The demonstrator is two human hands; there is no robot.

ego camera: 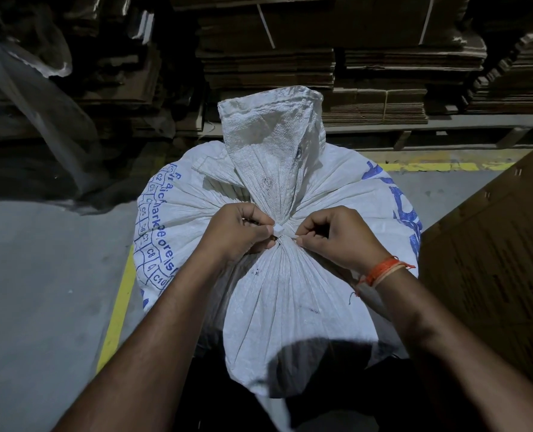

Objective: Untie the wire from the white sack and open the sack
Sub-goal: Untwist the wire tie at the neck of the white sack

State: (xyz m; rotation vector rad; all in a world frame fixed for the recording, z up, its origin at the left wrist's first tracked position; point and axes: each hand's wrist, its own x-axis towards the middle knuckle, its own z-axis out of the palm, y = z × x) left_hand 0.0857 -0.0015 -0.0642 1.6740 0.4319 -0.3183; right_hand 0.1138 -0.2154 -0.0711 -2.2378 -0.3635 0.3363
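A full white woven sack (290, 291) with blue print stands on the floor in front of me. Its neck is gathered tight, and the loose top flap (268, 129) sticks upward behind the tie. A pale wire tie (280, 229) wraps the neck, with a small white piece showing at the knot. My left hand (237, 232) pinches the tie on the left side of the neck with thumb and curled fingers. My right hand (333, 236) pinches the other end of the wire on the right side. An orange thread band circles my right wrist.
Stacks of flattened cardboard (346, 57) fill the back wall on a pallet. A large brown carton (493, 260) stands close on the right, touching the sack. Clear plastic sheeting (34, 88) hangs at the left. Yellow floor lines (117, 310) run along the grey concrete.
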